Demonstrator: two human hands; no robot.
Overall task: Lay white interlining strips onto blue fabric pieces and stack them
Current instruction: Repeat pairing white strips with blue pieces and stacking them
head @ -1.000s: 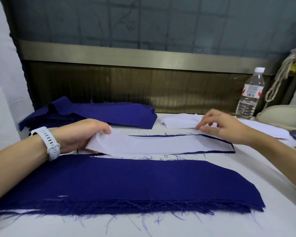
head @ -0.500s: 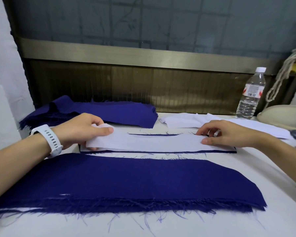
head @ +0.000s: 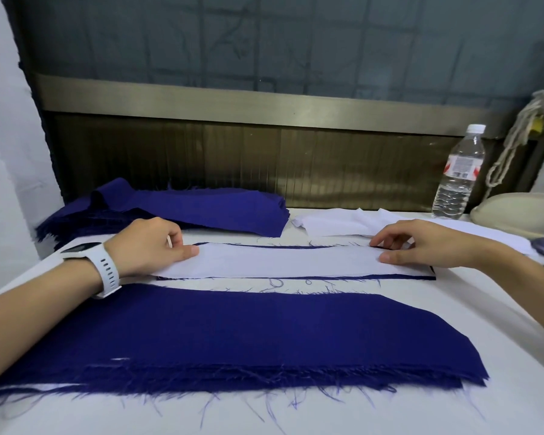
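Head camera, looking down over a white table (head: 296,416). At the far right stands a clear plastic water bottle (head: 457,180) with a white cap and a red-and-white label, upright and holding water to about its shoulder. Just beside it sits a low beige rounded object (head: 522,211); what it holds cannot be seen. In the middle of the table a white interlining strip (head: 280,260) lies flat on a blue fabric piece (head: 296,278), which shows only as thin edges along the strip's near and far sides. The left hand (head: 151,246), with a white watch (head: 102,265) on its wrist, rests on the strip's left end, thumb and curled forefinger closed on the strip's far corner. The right hand (head: 421,243) presses the right end, thumb and bent fingertips spread apart on the cloth and gripping nothing. Nearer the camera lies a stack of blue pieces (head: 233,334) with frayed threads along its near edge. At the back left is a heap of blue fabric (head: 201,211), and to its right a pile of white interlining (head: 343,224). Behind the table runs a dark ribbed panel topped by a brass-coloured band (head: 233,102), with dull glass above. A pale knotted cord (head: 512,146) hangs at the right.
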